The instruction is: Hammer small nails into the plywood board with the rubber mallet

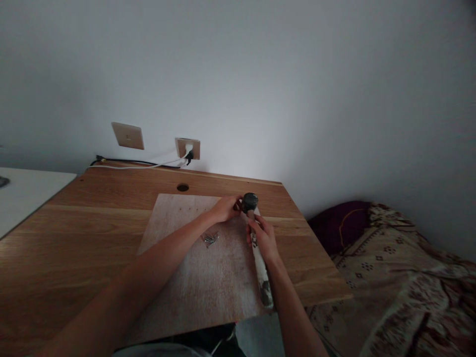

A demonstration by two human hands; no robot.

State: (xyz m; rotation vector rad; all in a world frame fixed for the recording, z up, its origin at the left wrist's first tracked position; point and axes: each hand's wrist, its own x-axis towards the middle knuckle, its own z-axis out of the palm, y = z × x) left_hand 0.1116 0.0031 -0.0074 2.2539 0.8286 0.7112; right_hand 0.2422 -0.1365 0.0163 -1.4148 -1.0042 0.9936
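My right hand (263, 237) is closed around the upper handle of a hammer (260, 270), whose dark round head points away from me. The hammer's handle is pale and worn, and its lower end reaches toward the board's near edge. Right beside the hammer head, my left hand (227, 208) is closed in a pinch over the board's far right part. What those fingertips hold, if anything, is hidden. Beneath both hands lies a flat wooden board (208, 292). A small pile of nails (210, 239) rests on it, below my left wrist. Several small dots run along the board's far left part.
The board lies on a wooden desk (92, 238) with a round cable hole (183, 187). Cables (148, 164) run along the wall to a socket (182, 148). A white surface (33, 193) stands at left; a bed with patterned bedding (390, 277) is at right.
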